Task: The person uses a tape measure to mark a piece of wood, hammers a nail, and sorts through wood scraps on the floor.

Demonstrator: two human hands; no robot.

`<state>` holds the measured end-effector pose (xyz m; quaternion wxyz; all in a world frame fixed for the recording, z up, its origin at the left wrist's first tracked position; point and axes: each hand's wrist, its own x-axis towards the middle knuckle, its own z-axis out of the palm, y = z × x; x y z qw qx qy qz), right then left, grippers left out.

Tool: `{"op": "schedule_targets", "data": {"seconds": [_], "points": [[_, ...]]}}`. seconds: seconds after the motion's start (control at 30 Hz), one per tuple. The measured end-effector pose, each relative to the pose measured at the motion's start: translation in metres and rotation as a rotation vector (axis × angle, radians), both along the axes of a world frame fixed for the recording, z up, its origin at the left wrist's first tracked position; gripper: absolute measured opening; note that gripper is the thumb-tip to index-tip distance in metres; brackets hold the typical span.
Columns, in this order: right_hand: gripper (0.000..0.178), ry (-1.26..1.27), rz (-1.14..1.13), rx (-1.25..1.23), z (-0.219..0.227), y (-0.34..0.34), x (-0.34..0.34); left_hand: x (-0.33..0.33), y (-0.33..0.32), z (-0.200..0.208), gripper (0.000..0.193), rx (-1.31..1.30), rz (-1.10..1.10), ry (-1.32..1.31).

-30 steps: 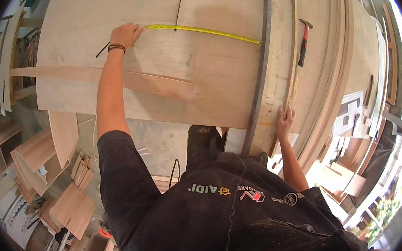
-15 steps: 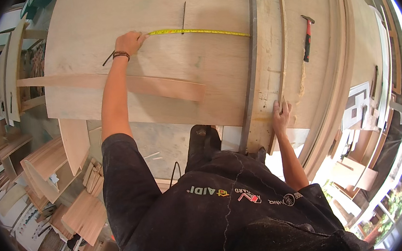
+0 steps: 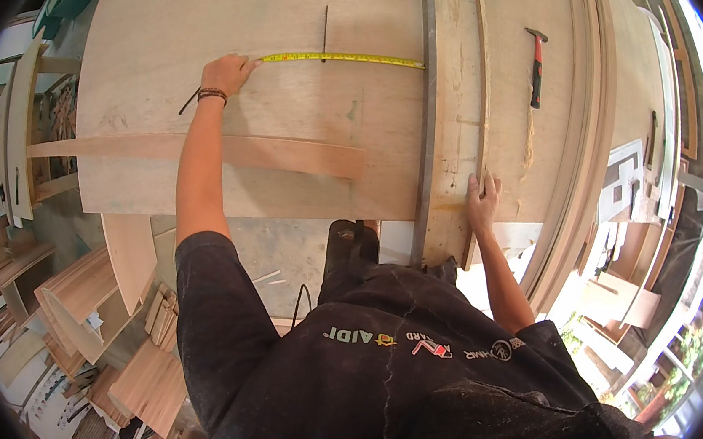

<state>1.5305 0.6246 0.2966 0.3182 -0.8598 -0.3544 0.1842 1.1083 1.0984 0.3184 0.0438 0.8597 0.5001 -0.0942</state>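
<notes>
left hand (image 3: 227,73): arm stretched out across the plywood sheet (image 3: 265,25), fingers pinched on the near end of the tape measure (image 3: 343,56), pressing it flat to the sheet
tape measure: yellow blade, runs from the left hand rightward across the sheet, far end at the dark metal strip (image 3: 426,111)
right hand (image 3: 480,200): fingers spread and flat on the near edge of the worktop (image 3: 528,118), just beside the thin wood strip (image 3: 483,71); grasping nothing
pencil (image 3: 324,29): dark, thin, lies on the sheet just above the tape, about midway along it
long board (image 3: 277,150): flat across the sheet, between the left hand and the person's body
hammer (image 3: 536,66): red handle, on the worktop well right of the tape, apart from both hands
wristband (image 3: 211,93): dark, on the left wrist
offcuts (image 3: 80,296): stacked boards on the floor, lower left
</notes>
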Motion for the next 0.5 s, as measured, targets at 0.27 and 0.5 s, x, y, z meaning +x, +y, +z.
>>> {"op": "schedule_targets", "data": {"seconds": [0.27, 0.5], "points": [[0.040, 0.035, -0.012, 0.004, 0.015, 0.010, -0.020, -0.003, -0.001, -0.003, 0.058, 0.013, -0.019, -0.027], [0.039, -0.015, 0.085, 0.079, 0.007, 0.009, -0.015, -0.003, -0.001, -0.002, 0.059, 0.001, 0.010, -0.035]]}}
